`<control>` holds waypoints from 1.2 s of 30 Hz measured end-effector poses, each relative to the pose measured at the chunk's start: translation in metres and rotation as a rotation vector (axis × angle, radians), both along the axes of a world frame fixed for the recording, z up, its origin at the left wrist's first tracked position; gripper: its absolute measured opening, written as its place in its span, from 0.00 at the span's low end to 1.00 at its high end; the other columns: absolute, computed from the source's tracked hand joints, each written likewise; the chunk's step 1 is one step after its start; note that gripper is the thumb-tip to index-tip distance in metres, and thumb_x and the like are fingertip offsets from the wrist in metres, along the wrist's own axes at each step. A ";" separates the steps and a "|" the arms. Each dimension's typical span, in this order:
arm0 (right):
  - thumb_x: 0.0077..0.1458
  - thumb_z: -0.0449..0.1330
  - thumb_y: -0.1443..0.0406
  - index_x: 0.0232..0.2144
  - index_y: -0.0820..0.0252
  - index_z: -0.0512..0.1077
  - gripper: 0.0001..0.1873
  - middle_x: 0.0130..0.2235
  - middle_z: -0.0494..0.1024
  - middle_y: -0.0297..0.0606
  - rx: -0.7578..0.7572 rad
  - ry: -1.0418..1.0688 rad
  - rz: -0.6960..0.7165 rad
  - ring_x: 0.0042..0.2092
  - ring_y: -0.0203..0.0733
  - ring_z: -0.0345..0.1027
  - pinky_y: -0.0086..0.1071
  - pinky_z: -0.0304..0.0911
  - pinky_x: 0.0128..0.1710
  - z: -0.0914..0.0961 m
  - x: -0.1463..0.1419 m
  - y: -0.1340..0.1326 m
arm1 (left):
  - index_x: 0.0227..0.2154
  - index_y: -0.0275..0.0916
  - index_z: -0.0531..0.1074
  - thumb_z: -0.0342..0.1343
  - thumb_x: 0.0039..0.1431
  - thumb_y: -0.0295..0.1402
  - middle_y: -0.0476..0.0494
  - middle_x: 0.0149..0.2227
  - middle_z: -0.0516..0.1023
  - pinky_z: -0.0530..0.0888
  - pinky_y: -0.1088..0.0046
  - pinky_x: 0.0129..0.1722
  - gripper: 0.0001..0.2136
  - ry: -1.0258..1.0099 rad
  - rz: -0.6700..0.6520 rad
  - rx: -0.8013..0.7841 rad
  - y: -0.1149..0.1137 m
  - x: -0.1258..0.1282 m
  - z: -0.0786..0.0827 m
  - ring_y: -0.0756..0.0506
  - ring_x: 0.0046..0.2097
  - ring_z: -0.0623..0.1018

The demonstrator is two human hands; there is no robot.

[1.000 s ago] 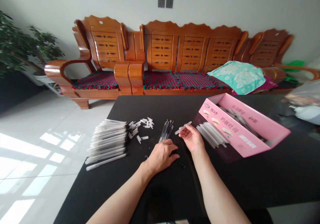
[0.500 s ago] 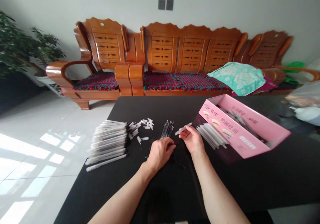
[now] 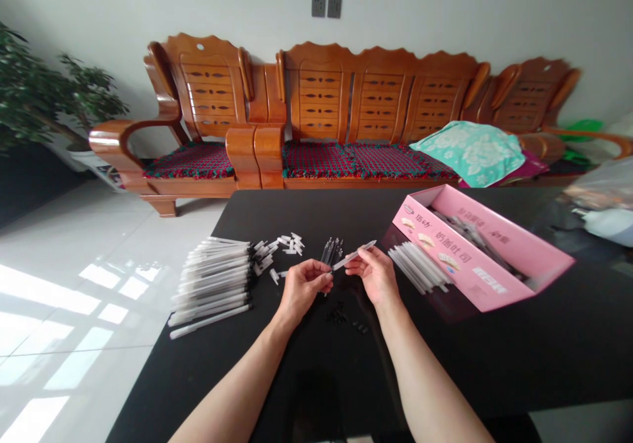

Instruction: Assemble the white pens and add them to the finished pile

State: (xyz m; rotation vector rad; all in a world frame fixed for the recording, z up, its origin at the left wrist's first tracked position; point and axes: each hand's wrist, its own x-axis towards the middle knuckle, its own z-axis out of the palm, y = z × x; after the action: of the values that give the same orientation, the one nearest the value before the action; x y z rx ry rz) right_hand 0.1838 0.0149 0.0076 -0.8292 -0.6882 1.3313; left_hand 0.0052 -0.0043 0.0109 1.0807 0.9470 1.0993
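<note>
A translucent pen barrel slants up to the right in my right hand, closed round it with thumb and fingers. My left hand is pinched at the barrel's lower end, on what looks like a small black pen plug, mostly hidden by the fingertips. Behind the hands lies a bundle of dark ink refills. Loose small black pen plugs are scattered on the table below. To the right, several pale barrels lie side by side.
Stacked white pens lie at the left, with white pen caps beside them. A pink cardboard box holding pen parts stands at the right of the black table. Behind is a wooden bench.
My left hand has lifted from the table by the black plugs up to the barrel's lower end, uncovering the plugs. My right hand has shifted slightly left with the barrel.
</note>
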 end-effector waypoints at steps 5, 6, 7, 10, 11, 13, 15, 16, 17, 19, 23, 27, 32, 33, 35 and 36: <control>0.46 0.69 0.62 0.30 0.61 0.70 0.12 0.27 0.82 0.41 0.005 -0.034 0.021 0.26 0.44 0.78 0.31 0.74 0.22 -0.001 -0.001 0.000 | 0.32 0.33 0.74 0.67 0.48 0.36 0.47 0.24 0.78 0.74 0.76 0.28 0.13 -0.004 -0.001 0.006 0.001 -0.001 -0.002 0.50 0.25 0.76; 0.47 0.69 0.62 0.30 0.61 0.70 0.12 0.27 0.82 0.41 0.008 -0.037 0.024 0.26 0.44 0.78 0.31 0.75 0.23 -0.001 -0.001 -0.001 | 0.31 0.33 0.74 0.67 0.48 0.36 0.47 0.24 0.78 0.74 0.76 0.28 0.12 -0.007 0.000 0.009 0.001 -0.001 -0.003 0.51 0.25 0.76; 0.47 0.69 0.62 0.30 0.61 0.70 0.12 0.27 0.82 0.41 0.011 -0.040 0.026 0.26 0.44 0.78 0.31 0.75 0.23 -0.001 -0.001 -0.001 | 0.31 0.33 0.74 0.67 0.48 0.36 0.47 0.23 0.77 0.74 0.77 0.27 0.12 -0.008 0.001 0.010 0.001 -0.001 -0.003 0.51 0.25 0.76; 0.46 0.70 0.62 0.30 0.61 0.70 0.13 0.27 0.82 0.40 0.015 -0.046 0.031 0.25 0.45 0.78 0.31 0.75 0.22 -0.001 -0.001 -0.001 | 0.30 0.33 0.74 0.67 0.47 0.36 0.47 0.23 0.77 0.74 0.77 0.27 0.12 -0.006 0.016 -0.001 0.001 -0.001 -0.002 0.51 0.25 0.76; 0.46 0.70 0.62 0.30 0.61 0.70 0.13 0.27 0.82 0.40 0.015 -0.048 0.031 0.25 0.45 0.78 0.31 0.75 0.22 -0.001 -0.001 0.000 | 0.30 0.33 0.74 0.67 0.47 0.36 0.47 0.23 0.77 0.74 0.77 0.26 0.13 -0.006 0.021 -0.005 0.001 0.000 -0.002 0.51 0.25 0.76; 0.46 0.70 0.62 0.30 0.61 0.70 0.13 0.27 0.82 0.41 0.014 -0.050 0.030 0.25 0.45 0.78 0.32 0.74 0.22 -0.001 -0.001 0.000 | 0.29 0.33 0.74 0.68 0.46 0.36 0.47 0.22 0.77 0.74 0.77 0.26 0.13 -0.007 0.027 -0.008 0.001 0.000 -0.001 0.51 0.24 0.76; 0.47 0.69 0.62 0.30 0.61 0.70 0.13 0.27 0.82 0.41 0.016 -0.054 0.031 0.26 0.45 0.78 0.32 0.75 0.22 -0.001 -0.001 0.000 | 0.29 0.33 0.74 0.68 0.46 0.36 0.47 0.22 0.77 0.74 0.78 0.25 0.13 -0.004 0.031 -0.008 0.001 0.000 0.000 0.51 0.24 0.75; 0.47 0.69 0.62 0.30 0.61 0.70 0.13 0.28 0.82 0.42 0.018 -0.055 0.032 0.26 0.45 0.78 0.32 0.75 0.22 -0.001 -0.001 0.000 | 0.29 0.33 0.74 0.68 0.46 0.36 0.47 0.22 0.77 0.74 0.78 0.25 0.13 -0.002 0.035 -0.009 0.001 0.001 0.000 0.51 0.24 0.75; 0.47 0.69 0.62 0.30 0.61 0.70 0.13 0.27 0.82 0.42 0.019 -0.057 0.031 0.26 0.45 0.78 0.32 0.74 0.22 -0.001 -0.001 0.001 | 0.29 0.33 0.74 0.68 0.46 0.36 0.47 0.22 0.77 0.74 0.78 0.25 0.13 0.001 0.039 -0.011 0.001 0.001 0.000 0.51 0.24 0.75; 0.47 0.69 0.63 0.30 0.62 0.70 0.12 0.27 0.82 0.42 0.023 -0.059 0.031 0.25 0.45 0.78 0.32 0.74 0.22 -0.001 -0.001 0.000 | 0.29 0.33 0.74 0.68 0.46 0.36 0.47 0.22 0.77 0.74 0.77 0.25 0.13 0.007 0.046 -0.016 0.001 0.001 0.000 0.51 0.24 0.75; 0.48 0.69 0.63 0.30 0.62 0.70 0.12 0.28 0.83 0.43 0.025 -0.059 0.040 0.25 0.45 0.78 0.32 0.75 0.23 -0.002 -0.002 -0.001 | 0.29 0.33 0.74 0.67 0.46 0.36 0.48 0.22 0.76 0.75 0.76 0.25 0.13 0.017 0.050 -0.025 0.001 0.001 -0.004 0.50 0.23 0.75; 0.47 0.69 0.63 0.30 0.62 0.69 0.13 0.28 0.83 0.42 0.017 -0.064 0.047 0.25 0.45 0.78 0.31 0.75 0.23 -0.003 -0.002 -0.001 | 0.31 0.34 0.72 0.67 0.46 0.35 0.48 0.23 0.77 0.74 0.75 0.26 0.13 -0.003 0.046 -0.011 0.002 0.001 -0.006 0.50 0.24 0.76; 0.47 0.69 0.63 0.30 0.61 0.69 0.13 0.27 0.82 0.41 0.011 -0.073 0.053 0.26 0.45 0.78 0.31 0.75 0.22 -0.004 -0.004 0.000 | 0.32 0.36 0.72 0.65 0.47 0.31 0.49 0.24 0.76 0.71 0.78 0.26 0.10 0.086 0.090 0.102 0.001 0.000 -0.004 0.51 0.25 0.75; 0.47 0.70 0.63 0.30 0.61 0.69 0.13 0.27 0.82 0.41 0.005 -0.073 0.051 0.25 0.45 0.78 0.31 0.75 0.22 -0.004 -0.004 0.000 | 0.32 0.36 0.73 0.64 0.48 0.30 0.49 0.25 0.77 0.70 0.78 0.26 0.09 0.135 0.112 0.135 0.000 0.000 -0.002 0.51 0.26 0.75; 0.46 0.70 0.63 0.30 0.61 0.69 0.14 0.26 0.82 0.40 -0.008 -0.072 0.043 0.25 0.45 0.78 0.31 0.75 0.21 -0.004 -0.005 0.000 | 0.31 0.37 0.74 0.64 0.48 0.29 0.49 0.27 0.77 0.70 0.79 0.27 0.07 0.229 0.155 0.192 -0.002 0.000 0.000 0.51 0.27 0.75; 0.46 0.70 0.62 0.29 0.61 0.69 0.14 0.25 0.82 0.40 -0.013 -0.071 0.040 0.25 0.45 0.78 0.31 0.74 0.21 -0.004 -0.005 0.000 | 0.32 0.37 0.74 0.64 0.48 0.29 0.49 0.27 0.77 0.70 0.79 0.28 0.07 0.262 0.168 0.210 -0.003 0.000 0.001 0.51 0.28 0.76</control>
State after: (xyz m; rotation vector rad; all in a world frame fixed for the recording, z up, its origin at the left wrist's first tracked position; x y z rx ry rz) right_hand 0.1791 0.0145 0.0038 -0.8802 -0.7555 1.3483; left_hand 0.0050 -0.0071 0.0123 1.3597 1.1643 1.2347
